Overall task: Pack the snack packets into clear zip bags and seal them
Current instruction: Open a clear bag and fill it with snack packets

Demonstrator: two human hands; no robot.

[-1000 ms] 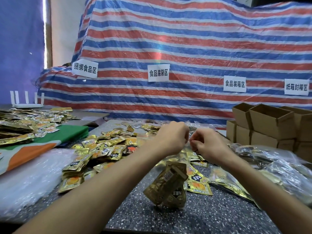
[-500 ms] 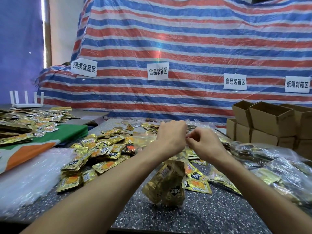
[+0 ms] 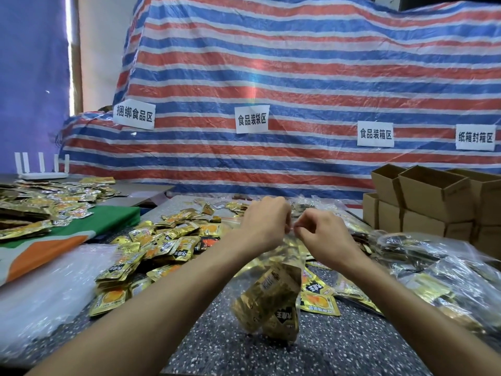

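Observation:
A clear zip bag (image 3: 273, 270) hangs between my two hands above the speckled table (image 3: 339, 348), with several gold snack packets (image 3: 268, 299) bunched at its bottom. My left hand (image 3: 264, 223) and my right hand (image 3: 322, 236) both pinch the bag's top edge, fingertips close together near its middle. Whether the zip strip is closed cannot be told. A heap of loose gold and orange snack packets (image 3: 162, 248) lies on the table to the left of my arms.
Filled clear bags (image 3: 433, 270) pile up at the right. Open cardboard boxes (image 3: 433, 196) stack at the far right. Empty clear bags (image 3: 46, 289) lie at the left, beside a green and orange cloth (image 3: 81, 229) with more packets. A striped tarp (image 3: 298, 90) hangs behind.
My hands stay pinched on the bag's top, the right one drawing slightly closer to the left then easing apart. The packets hang in the bag as before.

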